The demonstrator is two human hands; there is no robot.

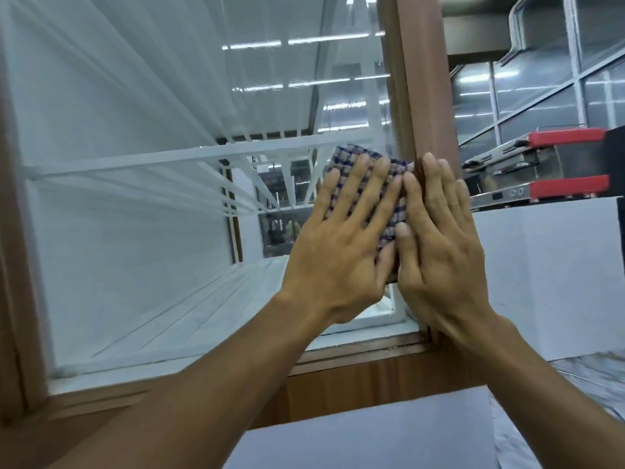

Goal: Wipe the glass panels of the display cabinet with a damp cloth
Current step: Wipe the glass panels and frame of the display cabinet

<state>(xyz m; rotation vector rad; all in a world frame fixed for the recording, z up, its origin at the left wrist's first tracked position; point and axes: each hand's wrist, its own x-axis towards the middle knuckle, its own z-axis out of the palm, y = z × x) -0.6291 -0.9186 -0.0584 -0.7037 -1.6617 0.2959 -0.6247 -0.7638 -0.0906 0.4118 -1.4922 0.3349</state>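
Observation:
A blue-and-beige checked cloth (392,198) lies flat against the glass panel (152,198) of the display cabinet, near the panel's lower right corner. My left hand (338,242) presses on the cloth with fingers spread. My right hand (439,245) lies beside it, flat, covering the cloth's right edge and the brown wooden post (422,79). Most of the cloth is hidden under both hands. Behind the glass are white shelves (162,157).
The cabinet's brown wooden frame (355,357) runs below the glass and up the left side. A white box (558,272) stands right of the post, with a metal appliance with red parts (568,164) behind it. A pale grey surface (372,434) lies below.

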